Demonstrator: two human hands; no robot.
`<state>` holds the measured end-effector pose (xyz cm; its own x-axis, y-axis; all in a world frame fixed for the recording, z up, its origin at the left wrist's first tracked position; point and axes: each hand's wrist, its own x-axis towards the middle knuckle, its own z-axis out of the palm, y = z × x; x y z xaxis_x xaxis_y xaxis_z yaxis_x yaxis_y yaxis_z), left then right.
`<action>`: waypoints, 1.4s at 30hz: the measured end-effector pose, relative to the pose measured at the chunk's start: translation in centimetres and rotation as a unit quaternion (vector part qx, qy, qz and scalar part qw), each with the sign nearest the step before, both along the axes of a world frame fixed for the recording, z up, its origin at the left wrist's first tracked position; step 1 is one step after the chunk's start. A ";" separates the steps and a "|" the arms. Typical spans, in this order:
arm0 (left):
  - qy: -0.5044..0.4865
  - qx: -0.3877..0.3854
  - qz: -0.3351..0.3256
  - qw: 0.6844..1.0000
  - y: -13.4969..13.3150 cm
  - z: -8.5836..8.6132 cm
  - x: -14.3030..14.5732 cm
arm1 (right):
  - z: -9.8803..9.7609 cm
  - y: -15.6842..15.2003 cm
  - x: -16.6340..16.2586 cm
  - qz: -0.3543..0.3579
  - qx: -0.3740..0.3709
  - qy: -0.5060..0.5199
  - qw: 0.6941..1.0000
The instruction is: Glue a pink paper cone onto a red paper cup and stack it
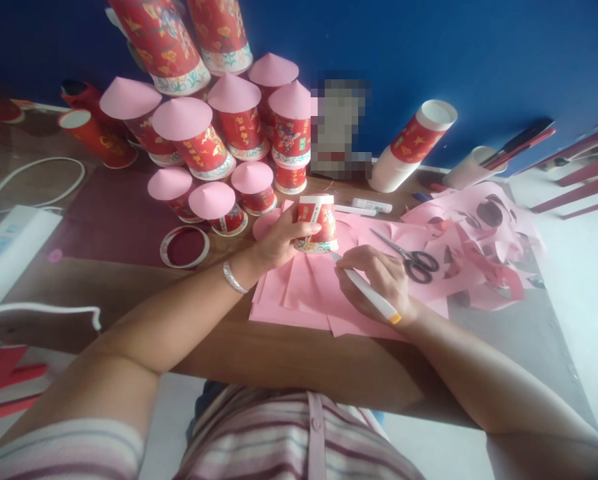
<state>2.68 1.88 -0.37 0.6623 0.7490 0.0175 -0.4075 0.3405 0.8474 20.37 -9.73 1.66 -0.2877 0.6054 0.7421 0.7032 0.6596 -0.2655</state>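
Note:
My left hand (282, 239) is closed around a red patterned paper cup (323, 215), held upside down with its wider rim low. In my right hand (379, 277) is a white utility knife (366, 293) with an orange end, its tip close to the cup's lower edge; whether it touches cannot be made out. Beneath both hands lie overlapping pink paper sheets (303, 293). Scissors (413, 263) with dark handles rest on the paper right of my right hand. A white glue stick (372, 205) lies behind the cup.
Several red cups with pink cone tops (182, 120) stand at the back left. A cut-off cup ring (184, 247) lies nearer. Pink paper scraps (479, 233) spread right, before a pen cup (473, 167). Stacked cups (413, 143) lean near the wall; a power strip (19, 247) sits left.

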 end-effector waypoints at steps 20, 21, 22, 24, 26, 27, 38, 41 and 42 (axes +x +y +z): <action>0.015 0.006 -0.004 1.000 -0.1 0.2 -0.1 | 0.1 0.1 0.1 0.007 -0.016 0.000 1.000; 0.014 0.006 -0.004 1.000 -0.1 0.2 -0.1 | 0.1 0.1 0.1 0.006 -0.015 -0.002 1.000; 0.013 0.006 -0.004 1.000 -0.1 0.2 -0.1 | 0.1 0.1 0.1 0.005 -0.014 -0.004 1.000; 0.012 0.004 -0.001 1.000 -0.1 0.2 -0.1 | 0.1 0.1 0.1 0.004 -0.008 -0.007 1.000; 0.010 0.003 -0.001 1.000 -0.1 0.1 -0.1 | 0.1 0.1 0.0 0.000 -0.004 -0.010 1.000; 0.009 0.003 -0.002 1.000 -0.1 0.1 -0.1 | 0.1 0.1 0.0 -0.002 -0.004 -0.012 1.000; -0.002 0.001 0.001 1.000 -0.1 0.1 -0.1 | 0.0 0.2 -0.1 0.000 0.007 -0.009 1.000; 0.002 -0.006 -0.002 1.000 -0.2 0.3 -0.1 | 0.1 0.2 -0.1 0.002 0.009 -0.012 1.000; 0.003 -0.006 -0.003 1.000 -0.2 0.3 -0.2 | 0.2 0.2 -0.1 0.005 0.009 -0.012 1.000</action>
